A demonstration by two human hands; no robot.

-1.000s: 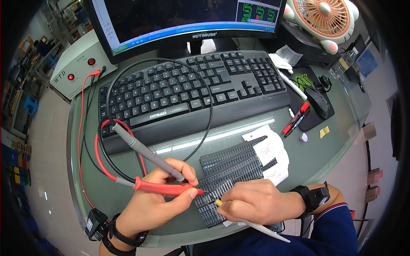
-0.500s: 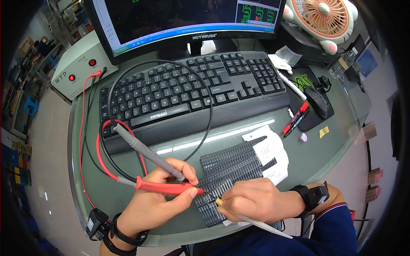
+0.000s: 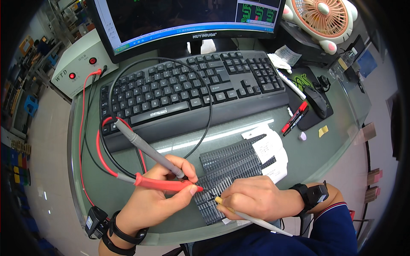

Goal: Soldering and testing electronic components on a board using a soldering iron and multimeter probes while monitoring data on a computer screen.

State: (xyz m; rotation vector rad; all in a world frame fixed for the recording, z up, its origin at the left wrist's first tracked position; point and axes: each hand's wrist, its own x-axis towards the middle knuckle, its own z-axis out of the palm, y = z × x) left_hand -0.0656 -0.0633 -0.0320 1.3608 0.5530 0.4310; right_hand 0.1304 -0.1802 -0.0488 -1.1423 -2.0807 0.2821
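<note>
My left hand [image 3: 158, 198] is closed around two test probes. The red test probe [image 3: 164, 183] lies across it, and the grey test probe [image 3: 147, 147] slants up toward the keyboard. Their tips meet near a stack of dark, ribbed strips [image 3: 230, 160] on the desk. From the right, my right hand [image 3: 256, 196] grips a slim white tool [image 3: 265, 224] with a tan end [image 3: 218, 199], held low over the same strips beside the red tip. White paper labels [image 3: 267, 149] are attached to the strips' right ends. My fingers hide part of the lower strips.
Behind the strips stand a black keyboard [image 3: 171, 91] and a monitor [image 3: 188, 19]. Probe leads [image 3: 211, 102] loop over the keyboard; a white tester box [image 3: 79, 64] stands at left. Markers [image 3: 294, 118], a mouse [image 3: 317, 102] and a fan [image 3: 324, 19] are at right.
</note>
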